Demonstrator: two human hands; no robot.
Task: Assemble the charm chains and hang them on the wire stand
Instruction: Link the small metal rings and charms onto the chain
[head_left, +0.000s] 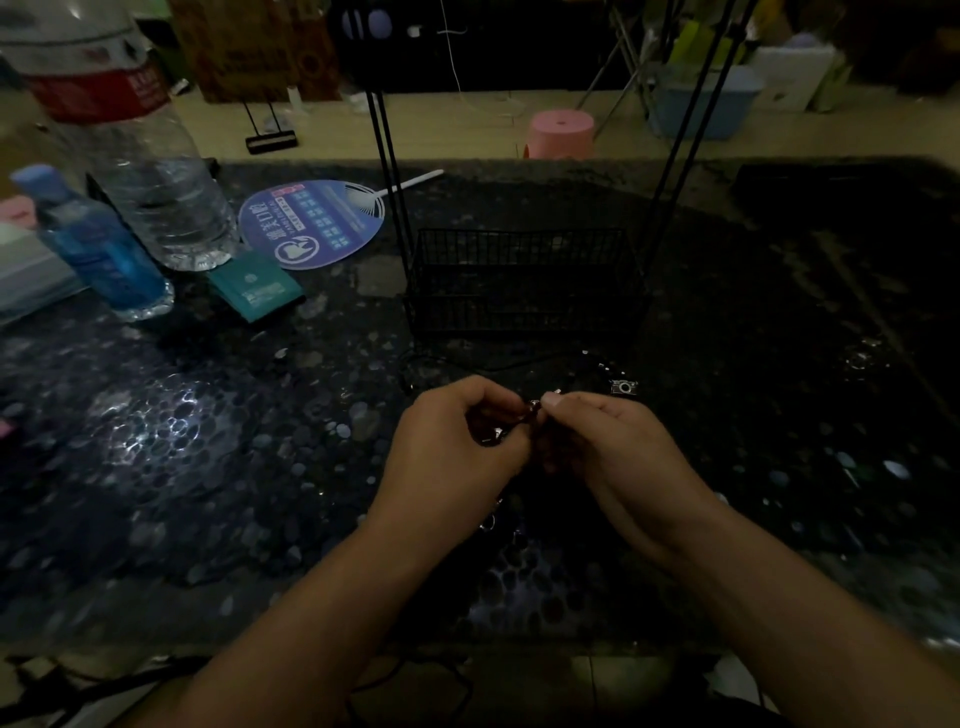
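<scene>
My left hand (457, 441) and my right hand (608, 447) meet above the dark table, fingertips together. Between them they pinch a small dark charm chain (527, 415) with a metal glint; most of it is hidden by my fingers. A small silver camera charm (623, 386) lies on the table just beyond my right hand, with a thin dark cord (498, 366) trailing left of it. The black wire stand (524, 280) with its basket base and tall thin uprights stands right behind my hands.
At the left stand a large clear water bottle (150, 171), a small blue bottle (98, 249), a teal packet (257, 291) and a round blue hand fan (311, 223). A pink stool (561, 134) sits on the floor beyond the table. The light is very dim.
</scene>
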